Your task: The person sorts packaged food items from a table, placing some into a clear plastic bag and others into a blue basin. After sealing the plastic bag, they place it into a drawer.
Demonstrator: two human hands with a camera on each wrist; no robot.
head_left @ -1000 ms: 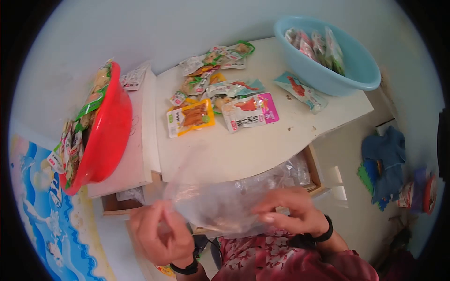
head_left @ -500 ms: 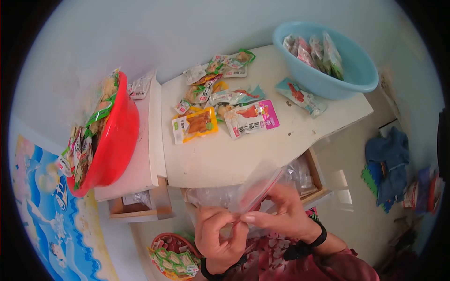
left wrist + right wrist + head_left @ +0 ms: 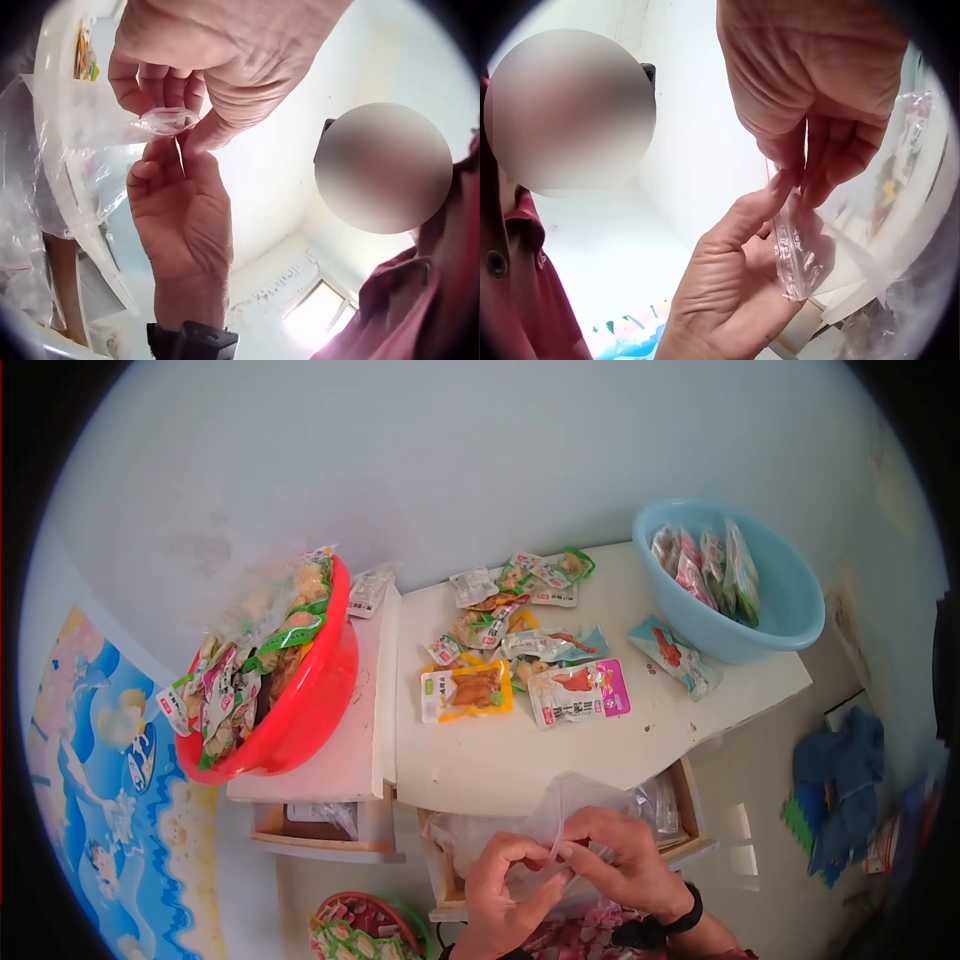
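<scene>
A clear plastic bag (image 3: 572,800) is held over the open drawer at the table's front edge. My left hand (image 3: 505,890) pinches its top edge between thumb and fingers, and my right hand (image 3: 625,860) pinches the same edge close beside. In the left wrist view the bag's red-lined rim (image 3: 169,120) lies between the fingertips of both hands. The right wrist view shows the crinkled bag (image 3: 799,251) against the left palm (image 3: 735,292), the right hand (image 3: 814,97) gripping from above. I cannot tell whether the bag's mouth is parted.
Snack packets (image 3: 580,693) lie on the white table (image 3: 480,770). A red basin (image 3: 320,700) full of packets stands left, a blue basin (image 3: 790,605) with several packets at back right. Plastic bags fill the drawer (image 3: 690,815); a basket of packets (image 3: 365,930) sits below.
The hands, apart a second ago with the bag spread between them, have come together at its edge. The bag is now more gathered. The head view has tilted upward, so the table appears lower.
</scene>
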